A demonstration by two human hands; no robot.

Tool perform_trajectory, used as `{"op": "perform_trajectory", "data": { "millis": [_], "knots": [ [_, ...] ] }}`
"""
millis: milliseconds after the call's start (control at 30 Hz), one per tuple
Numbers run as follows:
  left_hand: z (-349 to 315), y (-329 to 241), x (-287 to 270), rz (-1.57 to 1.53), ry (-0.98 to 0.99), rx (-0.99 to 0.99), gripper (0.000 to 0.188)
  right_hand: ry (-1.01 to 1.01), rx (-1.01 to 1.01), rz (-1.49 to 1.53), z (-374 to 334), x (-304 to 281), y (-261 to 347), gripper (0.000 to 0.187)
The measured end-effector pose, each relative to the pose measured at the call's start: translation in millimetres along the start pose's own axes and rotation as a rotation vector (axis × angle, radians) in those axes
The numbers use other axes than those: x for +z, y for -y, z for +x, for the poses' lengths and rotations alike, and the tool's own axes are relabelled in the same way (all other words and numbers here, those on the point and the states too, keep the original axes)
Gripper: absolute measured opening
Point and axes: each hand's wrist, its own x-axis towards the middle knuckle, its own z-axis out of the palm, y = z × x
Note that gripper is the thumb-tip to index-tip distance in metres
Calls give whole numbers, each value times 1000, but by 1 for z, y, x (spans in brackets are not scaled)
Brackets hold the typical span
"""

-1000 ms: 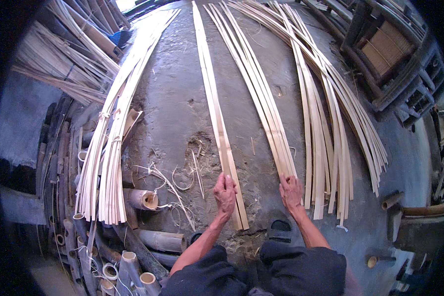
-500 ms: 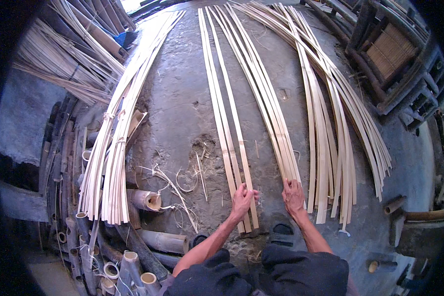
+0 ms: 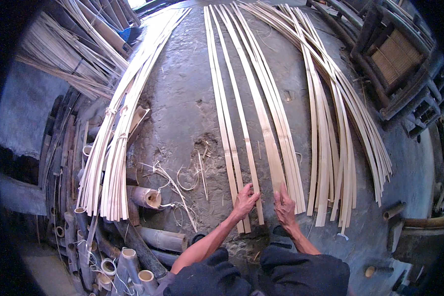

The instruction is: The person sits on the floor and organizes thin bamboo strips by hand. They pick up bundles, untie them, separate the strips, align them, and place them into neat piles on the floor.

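Observation:
Long pale bamboo strips lie lengthwise on the floor in front of me. My left hand (image 3: 246, 202) is closed at the near end of a single narrow strip (image 3: 249, 160), its fingers at the strip's edge. Under and beside that wrist run two more strips (image 3: 228, 158), close together. My right hand (image 3: 285, 207) is closed on the near end of a wider strip (image 3: 270, 153), which stands apart from the strips (image 3: 291, 172) on its right. The fingers hide the very end of this wider strip.
Tied bundles of strips (image 3: 117, 182) lie at the left, and loose, crossing strips (image 3: 325, 167) at the right. Cut bamboo tubes (image 3: 150, 197) are piled at the lower left. Thin shavings (image 3: 175, 187) litter the floor. A dark bamboo chair (image 3: 394, 54) stands far right.
My right hand has shifted left and toward me, drawing the wider strip away from the group at its right. The left hand's strip has moved slightly right.

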Motion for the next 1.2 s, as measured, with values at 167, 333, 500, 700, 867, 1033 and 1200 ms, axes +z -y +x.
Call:
{"op": "perform_trajectory", "data": {
  "millis": [167, 333, 500, 700, 867, 1033, 1200],
  "knots": [
    [-11, -24, 5, 205, -14, 37, 55, 131, 122, 64, 3, 13, -13, 58],
    [-11, 6, 1, 274, 7, 47, 58, 164, 162, 82, -2, 17, -7, 51],
    [-7, 6, 2, 253, 23, 80, 58, 69, 61, 112, -9, 19, -6, 52],
    [0, -28, -6, 431, 88, -20, 48, 106, 95, 216, -13, 29, 25, 55],
    [-7, 4, -25, 538, -60, 181, 35, 226, 181, 183, -14, 42, 37, 54],
    [-11, 5, -33, 810, -238, 428, 40, 253, 135, 122, -25, 57, 18, 53],
    [-9, 31, -40, 1153, -226, 447, 54, 273, 35, 69, -28, 64, 12, 56]
  ]
}}
